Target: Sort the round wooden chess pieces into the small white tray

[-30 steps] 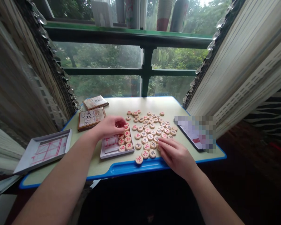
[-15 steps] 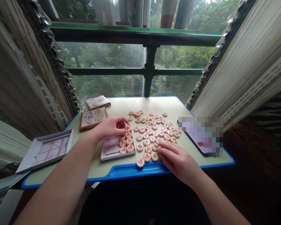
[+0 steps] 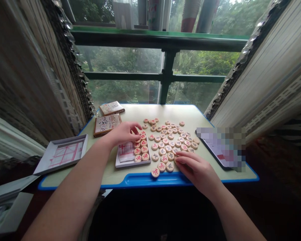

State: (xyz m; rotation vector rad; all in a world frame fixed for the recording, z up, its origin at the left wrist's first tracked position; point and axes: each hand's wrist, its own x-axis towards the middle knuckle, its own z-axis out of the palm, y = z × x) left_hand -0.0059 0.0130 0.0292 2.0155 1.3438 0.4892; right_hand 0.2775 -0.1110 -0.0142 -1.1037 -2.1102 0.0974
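Round wooden pieces with red characters [image 3: 144, 149] stand in two columns in the right part of a white box [image 3: 133, 164]; a folded sheet with red lines [image 3: 126, 150] lies in its left part. My left hand [image 3: 126, 133] is over the back of this box, fingers curled and fingertips at the rearmost pieces. Many loose pieces with red or black characters [image 3: 171, 143] spread over the table right of the box. My right hand [image 3: 197, 169] rests at their near right edge, fingers together at a wooden piece [image 3: 176, 159] that they partly hide.
On the pale, blue-edged table [image 3: 180, 112], two patterned boxes [image 3: 106, 125] lie at the back left and an open white lid [image 3: 62, 154] at the left. A phone [image 3: 215, 150], partly pixelated, lies at the right. Behind are a window and curtains.
The whole view has shifted, so the table sits further right. Both hands remain at nearly the same places; the fingers of my left hand are slightly more raised over the rear pieces.
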